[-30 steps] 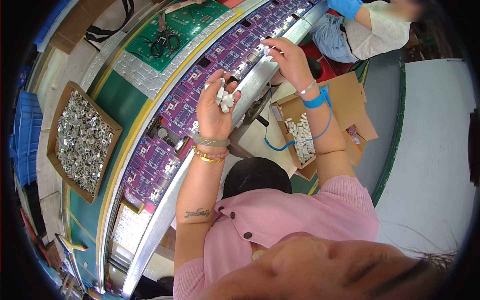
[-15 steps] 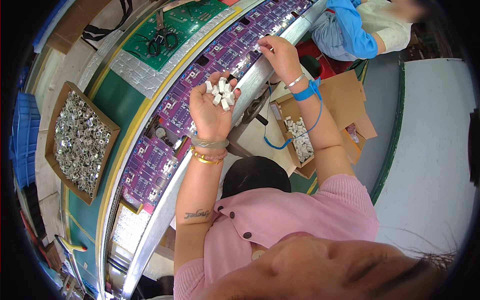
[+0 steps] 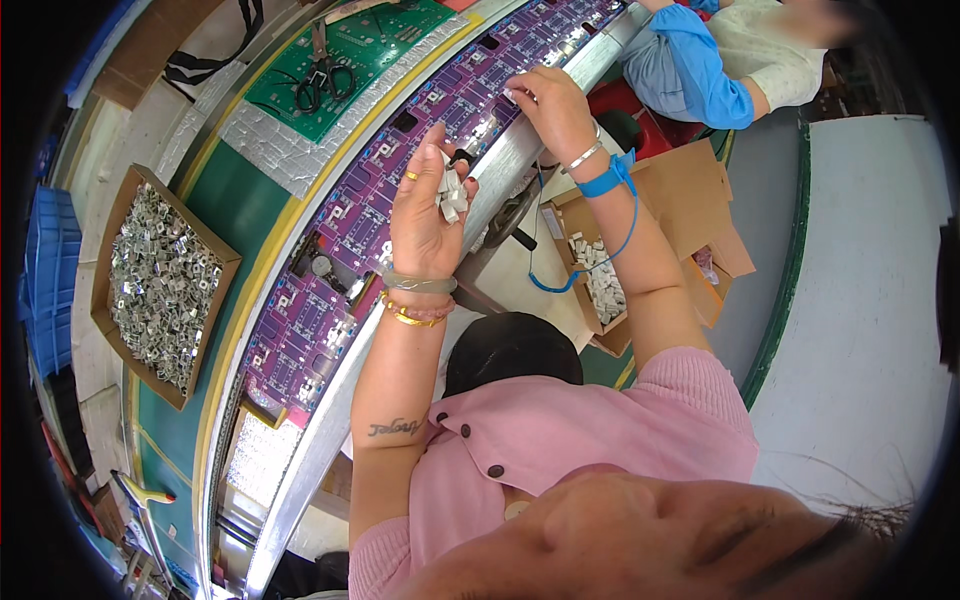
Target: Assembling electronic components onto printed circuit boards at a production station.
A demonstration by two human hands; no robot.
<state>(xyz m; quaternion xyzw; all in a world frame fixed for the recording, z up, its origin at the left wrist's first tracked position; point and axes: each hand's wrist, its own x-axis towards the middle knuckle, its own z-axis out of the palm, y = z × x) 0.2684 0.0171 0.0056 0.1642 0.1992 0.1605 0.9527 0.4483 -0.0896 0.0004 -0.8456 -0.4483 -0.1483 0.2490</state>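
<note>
My left hand [image 3: 422, 222] cups several small white plastic connectors [image 3: 453, 196], its thumb raised beside them and its fingers curled round. It hovers over a long row of purple circuit boards [image 3: 362, 222] lying in a rail. Farther up the row, my right hand [image 3: 558, 112] pinches a small white connector [image 3: 511, 95] between thumb and fingertips, close above a board near the rail's edge. Those fingers partly cover the piece, so whether it touches the board I cannot tell. A blue wrist strap [image 3: 606, 180] with a coiled cord circles my right wrist.
At left stands a cardboard box of small metal parts [image 3: 232, 262]. Black scissors [image 3: 324, 80] lie on a green circuit board [image 3: 385, 50]. An open carton [image 3: 632, 322] with white connectors sits below my right arm. A co-worker's blue sleeve [image 3: 715, 70] shows at upper right.
My left hand has turned from palm up, its thumb and fingers closing more around the connectors. My right hand has shifted slightly left with the piece in its fingertips.
</note>
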